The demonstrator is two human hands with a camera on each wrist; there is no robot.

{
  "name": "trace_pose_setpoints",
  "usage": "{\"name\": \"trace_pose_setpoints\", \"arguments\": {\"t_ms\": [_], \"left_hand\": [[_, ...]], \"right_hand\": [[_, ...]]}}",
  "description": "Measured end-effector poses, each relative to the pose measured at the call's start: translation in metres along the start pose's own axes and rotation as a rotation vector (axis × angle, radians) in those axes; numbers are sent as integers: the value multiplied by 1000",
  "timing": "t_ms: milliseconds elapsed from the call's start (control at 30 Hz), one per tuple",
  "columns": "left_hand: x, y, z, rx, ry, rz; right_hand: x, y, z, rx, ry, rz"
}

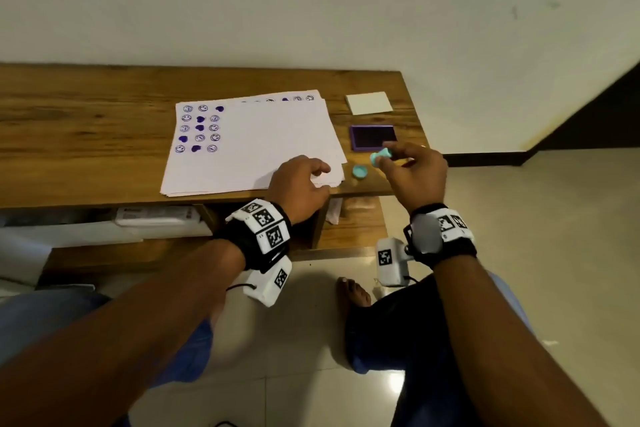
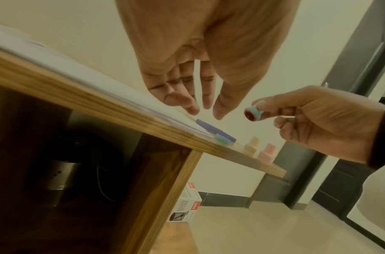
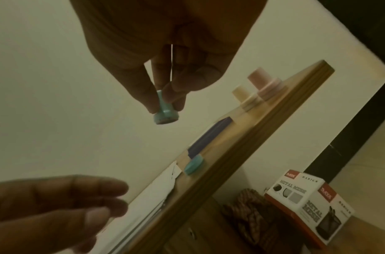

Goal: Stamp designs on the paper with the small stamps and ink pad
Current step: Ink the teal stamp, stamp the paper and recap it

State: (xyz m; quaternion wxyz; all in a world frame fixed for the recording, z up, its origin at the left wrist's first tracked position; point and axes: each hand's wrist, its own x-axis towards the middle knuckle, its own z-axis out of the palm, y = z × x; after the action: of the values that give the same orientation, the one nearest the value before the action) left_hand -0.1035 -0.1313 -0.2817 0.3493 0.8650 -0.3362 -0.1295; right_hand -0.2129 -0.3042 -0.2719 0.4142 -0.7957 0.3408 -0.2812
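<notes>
A stack of white paper point(image 1: 263, 146) lies on the wooden table point(image 1: 86, 121), with rows of purple smiley and heart prints down its left side. My left hand point(image 1: 320, 177) hovers with relaxed fingers point(image 2: 205, 103) over the stack's near right corner and holds nothing. My right hand point(image 1: 384, 158) pinches a small teal stamp point(image 1: 380, 156) in the air, in front of the open purple ink pad point(image 1: 373, 137). The stamp point(image 2: 252, 112) shows a dark reddish face, tipped toward the left. Its teal cap point(image 1: 359, 171) lies on the table beside the paper.
A white lid or card point(image 1: 369, 103) lies behind the ink pad. A yellow stamp point(image 3: 243, 96) and a pink stamp point(image 3: 263, 82) stand near the table's right end. A printed box point(image 3: 309, 202) sits on the lower shelf. The table edge runs close under both wrists.
</notes>
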Motion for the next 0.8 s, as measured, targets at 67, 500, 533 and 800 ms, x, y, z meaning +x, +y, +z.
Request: {"name": "trace_pose_setpoints", "arguments": {"t_ms": [67,500,533,800], "left_hand": [[15,14,11,43,-27,29],[54,41,53,257,-115,140],[56,42,54,271,-115,141],[53,42,49,235,-44,110]], "right_hand": [[4,2,-2,6,-15,27],[16,12,-8,136,53,164],[16,11,-8,134,47,163],[18,9,-11,181,56,169]]}}
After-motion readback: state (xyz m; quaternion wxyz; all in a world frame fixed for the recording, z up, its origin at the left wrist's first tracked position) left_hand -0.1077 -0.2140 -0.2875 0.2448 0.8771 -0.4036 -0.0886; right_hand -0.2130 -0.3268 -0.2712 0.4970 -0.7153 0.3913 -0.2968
